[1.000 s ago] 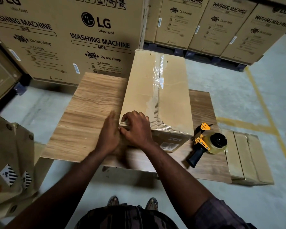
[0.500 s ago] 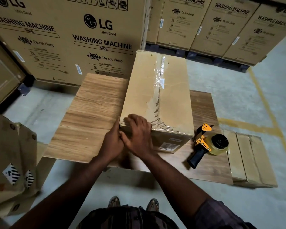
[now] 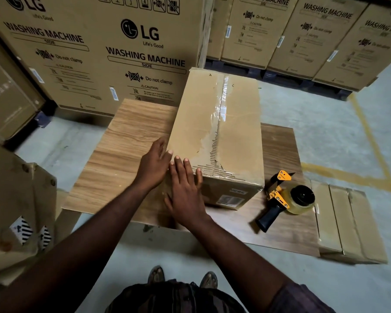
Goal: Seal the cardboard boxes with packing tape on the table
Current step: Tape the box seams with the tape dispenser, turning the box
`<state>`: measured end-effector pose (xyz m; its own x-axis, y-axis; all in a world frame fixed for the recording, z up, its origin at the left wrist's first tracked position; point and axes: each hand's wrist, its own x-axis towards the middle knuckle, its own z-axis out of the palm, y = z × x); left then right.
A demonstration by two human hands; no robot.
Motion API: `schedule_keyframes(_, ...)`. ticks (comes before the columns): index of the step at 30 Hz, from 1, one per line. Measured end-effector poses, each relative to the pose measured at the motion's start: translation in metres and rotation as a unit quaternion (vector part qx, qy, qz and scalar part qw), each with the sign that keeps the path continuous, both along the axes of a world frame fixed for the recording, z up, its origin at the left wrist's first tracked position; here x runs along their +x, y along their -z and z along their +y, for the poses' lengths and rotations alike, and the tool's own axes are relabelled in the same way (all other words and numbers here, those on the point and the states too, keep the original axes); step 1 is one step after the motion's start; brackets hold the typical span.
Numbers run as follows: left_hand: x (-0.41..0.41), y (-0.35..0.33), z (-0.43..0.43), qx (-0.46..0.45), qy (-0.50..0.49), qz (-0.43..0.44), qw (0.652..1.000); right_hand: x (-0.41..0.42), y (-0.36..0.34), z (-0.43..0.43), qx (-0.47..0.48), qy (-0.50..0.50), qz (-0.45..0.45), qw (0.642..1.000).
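Behind the taped box (image 3: 191,123), cartons (image 3: 88,91) read LG (WASHING MACHINE SIDE)

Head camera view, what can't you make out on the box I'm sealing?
Head view: the near-left corner of the cardboard box, and any tape there, is covered by the left hand and right hand.
Head view: the label on the box's near face is too small and blurred to read.
Head view: the box's far and right sides face away from the camera.

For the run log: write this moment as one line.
brown cardboard box: top seam taped | left hand: open, at near-left corner | right hand: flat on near face | yellow tape dispenser: unheld
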<state>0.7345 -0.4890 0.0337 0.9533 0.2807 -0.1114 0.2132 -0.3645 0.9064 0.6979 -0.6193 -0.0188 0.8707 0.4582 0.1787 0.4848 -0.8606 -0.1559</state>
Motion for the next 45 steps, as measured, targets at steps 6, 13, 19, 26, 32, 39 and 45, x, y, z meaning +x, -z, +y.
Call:
schedule_keyframes(6, -0.002, 0.018, -0.017, -0.086, -0.049, 0.050, 0.994, 0.003, -0.001, -0.002, 0.052, -0.019, 0.012, 0.998)
schedule_keyframes(13, -0.016, 0.017, -0.034, -0.113, -0.151, 0.045, 0.981, 0.014, -0.005, -0.021, 0.215, -0.092, 0.057, 0.971)
schedule_keyframes(19, -0.038, 0.019, -0.059, -0.165, -0.247, 0.040, 0.954, 0.020, -0.003, -0.047, 0.293, -0.151, 0.051, 0.943)
schedule_keyframes(26, -0.065, 0.028, -0.084, -0.232, -0.307, 0.028, 0.922, 0.011, -0.013, -0.070, 0.225, -0.146, 0.048, 0.962)
schedule_keyframes(32, -0.081, 0.010, -0.101, -0.070, -0.249, 0.002, 0.966, -0.015, -0.021, -0.081, 0.172, -0.125, 0.027, 0.977)
schedule_keyframes(39, -0.065, 0.015, -0.095, 0.225, 0.031, -0.074, 0.971, -0.012, -0.033, -0.118, 0.141, -0.081, 0.054, 0.985)
schedule_keyframes(45, -0.038, 0.012, -0.105, 0.276, 0.146, -0.074, 0.947, 0.010, -0.042, -0.165, 0.141, 0.008, 0.052, 0.989)
